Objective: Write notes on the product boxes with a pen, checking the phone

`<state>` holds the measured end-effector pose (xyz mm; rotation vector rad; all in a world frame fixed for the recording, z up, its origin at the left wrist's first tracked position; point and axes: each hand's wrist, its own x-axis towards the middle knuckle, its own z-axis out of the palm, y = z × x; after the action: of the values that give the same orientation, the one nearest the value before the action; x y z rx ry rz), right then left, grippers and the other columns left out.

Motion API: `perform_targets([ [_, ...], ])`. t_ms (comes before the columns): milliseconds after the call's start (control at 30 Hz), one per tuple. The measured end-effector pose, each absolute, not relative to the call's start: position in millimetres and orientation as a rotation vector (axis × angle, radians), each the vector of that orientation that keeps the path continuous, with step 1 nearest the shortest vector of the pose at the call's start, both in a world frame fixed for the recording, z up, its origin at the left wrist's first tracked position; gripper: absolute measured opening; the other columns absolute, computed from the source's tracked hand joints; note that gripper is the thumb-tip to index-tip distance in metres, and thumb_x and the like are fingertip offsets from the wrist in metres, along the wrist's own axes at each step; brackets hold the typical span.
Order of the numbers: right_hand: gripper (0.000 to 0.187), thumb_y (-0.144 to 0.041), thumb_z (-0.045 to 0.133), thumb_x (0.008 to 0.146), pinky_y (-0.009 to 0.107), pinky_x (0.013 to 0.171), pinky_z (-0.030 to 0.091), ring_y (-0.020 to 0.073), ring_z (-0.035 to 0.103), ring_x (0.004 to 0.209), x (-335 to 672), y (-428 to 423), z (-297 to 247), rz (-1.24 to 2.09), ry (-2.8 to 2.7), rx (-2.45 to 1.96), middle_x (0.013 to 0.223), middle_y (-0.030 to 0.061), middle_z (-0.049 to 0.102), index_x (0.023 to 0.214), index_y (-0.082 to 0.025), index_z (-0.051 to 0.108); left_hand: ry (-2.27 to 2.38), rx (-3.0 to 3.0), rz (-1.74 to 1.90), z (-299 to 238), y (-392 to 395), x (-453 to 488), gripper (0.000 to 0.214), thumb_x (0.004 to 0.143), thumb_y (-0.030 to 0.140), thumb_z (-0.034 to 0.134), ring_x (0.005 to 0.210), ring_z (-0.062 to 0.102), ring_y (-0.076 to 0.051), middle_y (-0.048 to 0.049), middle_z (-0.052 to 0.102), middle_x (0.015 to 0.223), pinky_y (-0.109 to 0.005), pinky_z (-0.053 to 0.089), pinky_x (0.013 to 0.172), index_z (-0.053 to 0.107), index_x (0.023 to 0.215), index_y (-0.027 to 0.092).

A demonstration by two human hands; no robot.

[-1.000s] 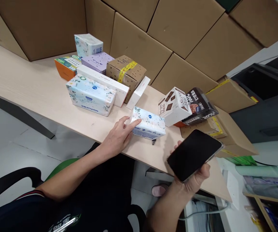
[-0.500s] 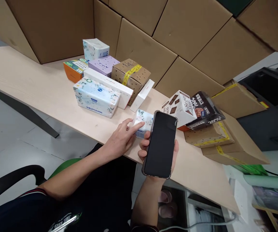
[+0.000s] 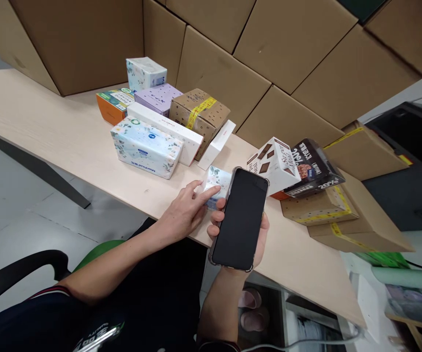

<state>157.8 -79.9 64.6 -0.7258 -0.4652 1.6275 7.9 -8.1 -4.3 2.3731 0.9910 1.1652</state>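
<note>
Mod. bright, even indoor light; wide-angle warp twd. edges.
Table (image 3: 68, 132) pale, softly lit, faint shadows on it; pink footwear (image 3: 254, 320) under it dim; cartons (image 3: 225, 88) behind it stretched twd. corners; clutter (image 3: 412, 296) R of it blurry.

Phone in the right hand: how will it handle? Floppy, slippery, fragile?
Likely stiff: the phone looks flat and straight in the right hand. Its glossy screen is probably slick. The case has bulged corners, which may soften drops, though the screen could crack.
</note>
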Motion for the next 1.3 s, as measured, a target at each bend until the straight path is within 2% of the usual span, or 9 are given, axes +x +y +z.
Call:
perform_targets([
  [200, 0.063, -0.071, 0.032, 0.094, 0.042, 0.077, 0.057, 0.0230, 0.061, 0.087, 158, -81, 62, 1.592, -0.490, -0.728, 0.115, 0.0047, 0.074, 0.114, -0.030, 0.075, 0.979, 2.418, 1.149, -2, -8, 6, 0.067, 0.095, 0.009, 0.053, 0.111, 0.061, -0.024, -0.0179, 0.043, 0.145, -0.044, 0.060, 0.091, 0.035, 0.156, 0.031],
  [333, 0.062, -0.072, 0.033, 0.094, 0.042, 0.082, 0.056, 0.0237, 0.062, 0.091, 158, -79, 60, 1.594, -0.486, -0.781, 0.106, 0.0045, 0.075, 0.112, -0.030, 0.074, 0.977, 2.408, 1.145, -4, -8, 6, 0.068, 0.094, 0.009, 0.052, 0.108, 0.060, -0.023, -0.0174, 0.044, 0.145, -0.043, 0.059, 0.091, 0.035, 0.156, 0.031],
  [500, 0.064, -0.073, 0.040, 0.090, 0.039, 0.077, 0.058, 0.0230, 0.065, 0.090, 157, -74, 52, 1.558, -0.398, -0.748, 0.112, 0.0059, 0.076, 0.117, -0.025, 0.071, 0.997, 2.365, 1.112, -9, -8, 7, 0.072, 0.093, 0.008, 0.055, 0.108, 0.061, -0.021, -0.0143, 0.040, 0.148, -0.041, 0.058, 0.096, 0.034, 0.158, 0.033],
  [633, 0.064, -0.070, 0.037, 0.093, 0.036, 0.073, 0.058, 0.0218, 0.067, 0.089, 155, -74, 51, 1.597, -0.398, -0.697, 0.112, 0.0072, 0.076, 0.121, -0.023, 0.070, 0.994, 2.344, 1.117, -10, -7, 8, 0.071, 0.094, 0.010, 0.055, 0.106, 0.061, -0.021, -0.0137, 0.041, 0.148, -0.041, 0.058, 0.097, 0.036, 0.158, 0.034],
  [800, 0.058, -0.067, 0.039, 0.094, 0.034, 0.065, 0.056, 0.0206, 0.067, 0.081, 160, -78, 59, 1.501, -0.370, -0.708, 0.105, 0.0058, 0.077, 0.119, -0.026, 0.071, 0.973, 2.357, 1.131, -7, -7, 8, 0.067, 0.096, 0.010, 0.055, 0.109, 0.060, -0.021, -0.0144, 0.040, 0.147, -0.041, 0.056, 0.098, 0.035, 0.157, 0.032],
  [933, 0.060, -0.068, 0.043, 0.089, 0.042, 0.068, 0.058, 0.0253, 0.069, 0.079, 182, -93, 69, 1.236, -0.469, -0.882, 0.106, 0.0093, 0.076, 0.124, -0.027, 0.070, 0.979, 2.347, 1.122, -5, -8, 8, 0.060, 0.099, 0.015, 0.055, 0.112, 0.059, -0.023, -0.0157, 0.041, 0.145, -0.043, 0.056, 0.099, 0.038, 0.155, 0.030],
  [1067, 0.066, -0.064, 0.041, 0.088, 0.056, 0.086, 0.056, 0.0365, 0.071, 0.102, 222, -119, 72, 0.758, -0.587, -1.237, 0.125, 0.0132, 0.071, 0.142, -0.029, 0.059, 0.977, 2.336, 1.091, -4, -8, 8, 0.060, 0.099, 0.017, 0.055, 0.109, 0.058, -0.024, -0.0164, 0.041, 0.146, -0.044, 0.057, 0.098, 0.037, 0.155, 0.030],
  [1200, 0.068, -0.060, 0.060, 0.081, 0.055, 0.093, 0.054, 0.0382, 0.068, 0.112, 270, -142, 57, 0.364, -0.729, -1.791, 0.132, 0.0144, 0.068, 0.141, -0.027, 0.056, 0.969, 2.336, 1.081, -4, -8, 7, 0.060, 0.100, 0.017, 0.055, 0.106, 0.058, -0.023, -0.0166, 0.040, 0.146, -0.046, 0.057, 0.098, 0.037, 0.156, 0.029],
  [1300, 0.074, -0.067, 0.060, 0.080, 0.058, 0.106, 0.046, 0.0386, 0.062, 0.120, 301, -149, 37, 0.094, -1.057, -2.204, 0.132, 0.0184, 0.066, 0.138, -0.021, 0.060, 0.981, 2.336, 1.062, -5, -9, 7, 0.061, 0.100, 0.017, 0.053, 0.108, 0.057, -0.024, -0.0164, 0.039, 0.148, -0.047, 0.056, 0.099, 0.035, 0.157, 0.031],
])
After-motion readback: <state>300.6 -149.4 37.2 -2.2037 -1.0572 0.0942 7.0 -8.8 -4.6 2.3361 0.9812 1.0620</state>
